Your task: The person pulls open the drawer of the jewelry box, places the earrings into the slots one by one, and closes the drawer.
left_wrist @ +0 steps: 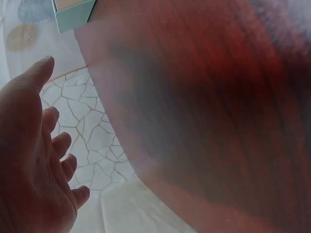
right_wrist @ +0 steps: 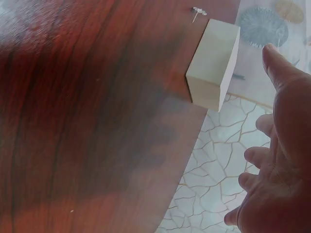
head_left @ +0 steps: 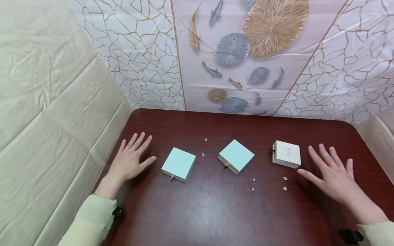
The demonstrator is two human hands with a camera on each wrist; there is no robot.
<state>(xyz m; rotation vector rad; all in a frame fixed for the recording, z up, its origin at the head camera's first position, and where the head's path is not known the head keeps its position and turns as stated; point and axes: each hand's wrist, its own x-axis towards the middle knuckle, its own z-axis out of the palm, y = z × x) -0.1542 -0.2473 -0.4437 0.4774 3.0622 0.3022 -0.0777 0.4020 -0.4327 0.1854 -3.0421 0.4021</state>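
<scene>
My left hand point(head_left: 130, 159) is at the table's left side with fingers spread, holding nothing. Nearest to it is a pale mint box point(head_left: 179, 163) with a small ribbon tab; its corner point(left_wrist: 75, 17) shows in the left wrist view. A second mint box point(head_left: 236, 155), turned cornerwise, lies mid-table. On the right my right hand point(head_left: 333, 174) has its fingers spread and holds nothing, its thumb close to a white box point(head_left: 287, 153) with printed lettering. Small stud earrings lie in pairs: one pair point(head_left: 203, 155) between the mint boxes, another point(head_left: 253, 181) below the middle box, a third point(head_left: 285, 178) below the white box.
The dark red-brown wooden table point(head_left: 203, 215) has rounded far corners. Behind it hangs a patterned cloth point(head_left: 147, 51) with fish and lily-pad prints. A cream padded wall point(head_left: 61, 112) rises along the left, and a pale panel stands at the right edge.
</scene>
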